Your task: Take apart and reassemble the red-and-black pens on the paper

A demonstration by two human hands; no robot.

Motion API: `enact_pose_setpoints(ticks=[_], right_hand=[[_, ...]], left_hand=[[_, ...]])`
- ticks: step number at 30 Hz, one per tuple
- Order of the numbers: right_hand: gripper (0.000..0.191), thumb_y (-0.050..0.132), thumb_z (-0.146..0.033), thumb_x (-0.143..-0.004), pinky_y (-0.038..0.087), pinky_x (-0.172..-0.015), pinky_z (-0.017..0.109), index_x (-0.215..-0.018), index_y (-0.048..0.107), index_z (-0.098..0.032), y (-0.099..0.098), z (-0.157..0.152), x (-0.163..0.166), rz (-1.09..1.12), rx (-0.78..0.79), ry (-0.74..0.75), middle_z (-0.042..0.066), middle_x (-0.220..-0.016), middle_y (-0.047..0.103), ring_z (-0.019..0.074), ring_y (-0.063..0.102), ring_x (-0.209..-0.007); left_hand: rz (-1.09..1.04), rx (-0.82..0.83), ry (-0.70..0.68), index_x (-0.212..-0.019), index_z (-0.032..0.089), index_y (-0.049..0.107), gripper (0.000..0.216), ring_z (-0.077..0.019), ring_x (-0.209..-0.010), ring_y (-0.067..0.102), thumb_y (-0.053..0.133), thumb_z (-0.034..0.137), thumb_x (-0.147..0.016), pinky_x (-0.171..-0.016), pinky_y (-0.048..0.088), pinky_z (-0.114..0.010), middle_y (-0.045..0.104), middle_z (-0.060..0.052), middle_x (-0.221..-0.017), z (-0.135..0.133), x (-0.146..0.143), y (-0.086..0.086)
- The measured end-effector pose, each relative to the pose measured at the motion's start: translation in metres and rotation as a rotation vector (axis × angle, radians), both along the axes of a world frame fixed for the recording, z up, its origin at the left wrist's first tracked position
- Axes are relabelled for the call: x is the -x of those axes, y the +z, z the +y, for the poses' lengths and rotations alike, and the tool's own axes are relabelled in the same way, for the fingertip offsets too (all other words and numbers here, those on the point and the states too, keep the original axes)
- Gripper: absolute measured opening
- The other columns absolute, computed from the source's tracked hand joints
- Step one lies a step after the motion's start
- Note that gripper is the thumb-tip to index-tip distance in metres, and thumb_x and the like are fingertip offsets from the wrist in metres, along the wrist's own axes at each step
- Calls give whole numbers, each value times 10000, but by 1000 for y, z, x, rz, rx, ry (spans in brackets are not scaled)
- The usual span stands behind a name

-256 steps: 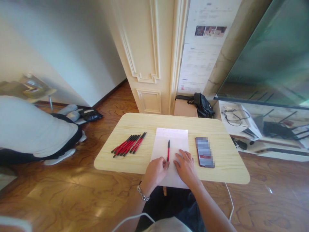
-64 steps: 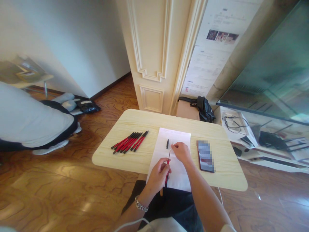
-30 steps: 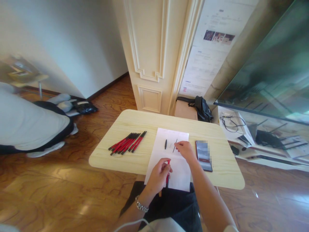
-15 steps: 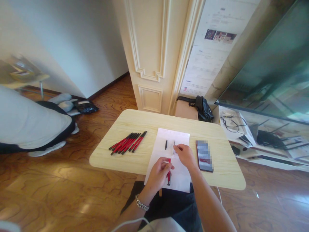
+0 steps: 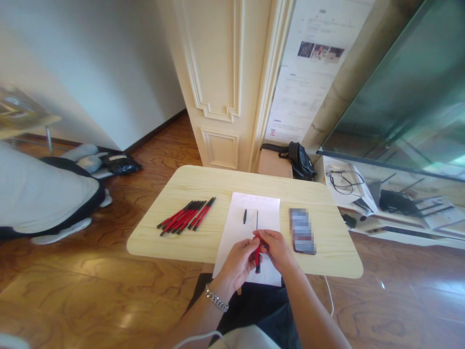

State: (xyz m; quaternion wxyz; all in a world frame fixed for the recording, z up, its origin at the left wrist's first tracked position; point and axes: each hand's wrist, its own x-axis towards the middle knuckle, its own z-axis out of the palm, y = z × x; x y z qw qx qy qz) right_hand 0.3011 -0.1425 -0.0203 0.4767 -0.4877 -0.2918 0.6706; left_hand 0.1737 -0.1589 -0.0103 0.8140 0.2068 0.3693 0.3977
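Note:
My left hand (image 5: 238,261) is closed round a red pen barrel (image 5: 258,261), its black end pointing toward me. The fingers of my right hand (image 5: 275,248) pinch a thin dark pen refill (image 5: 257,220) at the far end of the barrel. The refill sticks out away from me, in line with the barrel; how far it sits inside is hidden by my fingers. A small black pen piece (image 5: 244,216) lies on the white paper (image 5: 234,237) beyond my hands. To the left, several red and black pens (image 5: 187,218) lie in a slanted pile on the table.
A phone (image 5: 301,231) lies right of the paper on the pale wooden table (image 5: 327,232). A black bag (image 5: 300,160) rests behind the table. Another person (image 5: 47,189) is at the left. A white cable (image 5: 329,295) hangs near the table's front edge.
My right hand has come toward me and down to my left hand, bringing the refill to the far end of the red barrel. The view has shifted slightly.

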Motion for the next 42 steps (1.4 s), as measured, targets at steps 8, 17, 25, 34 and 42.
enact_pose_setpoints(ticks=[8, 17, 25, 34, 42], right_hand=[[325, 666, -368, -722, 393, -512, 248, -929, 694, -119, -6, 9, -9, -114, -58, 37, 58, -729, 650, 108, 513, -532], [202, 525, -287, -808, 395, -683, 295, -811, 688, -167, -5, 52, -22, -1135, -291, 41, 73, -801, 683, 181, 581, -739], [248, 488, -312, -845, 405, -714, 285, -900, 682, -167, 4, 45, -20, -1161, -293, 14, 82, -864, 678, 180, 583, -767], [137, 588, -322, -790, 423, -571, 243, -822, 630, -195, 21, -22, -8, -714, -270, 181, 19, -710, 674, 152, 596, -644], [233, 553, -358, -812, 415, -570, 253, -960, 640, -200, 14, 3, -27, -889, -211, 69, 23, -713, 691, 157, 608, -619]], left_hand=[[68, -24, -16, -780, 126, 590, 278, -83, -502, 540, 673, 391, -774, -413, 392, -184, 657, -57, -739, -1, 1, -1], [231, -76, -1, -802, 149, 568, 339, -109, -542, 583, 694, 455, -728, -516, 445, -220, 646, -32, -702, -2, 6, -7], [409, -123, 37, -819, 161, 611, 365, -126, -595, 603, 686, 499, -703, -522, 454, -215, 622, -12, -681, 2, 9, -4], [460, -270, 133, -805, 153, 647, 333, -127, -591, 590, 674, 475, -725, -542, 450, -220, 642, -18, -657, 10, 4, -6], [476, -273, 129, -912, 140, 655, 364, -148, -597, 617, 687, 446, -719, -565, 485, -250, 667, -42, -690, 10, 4, -13]])
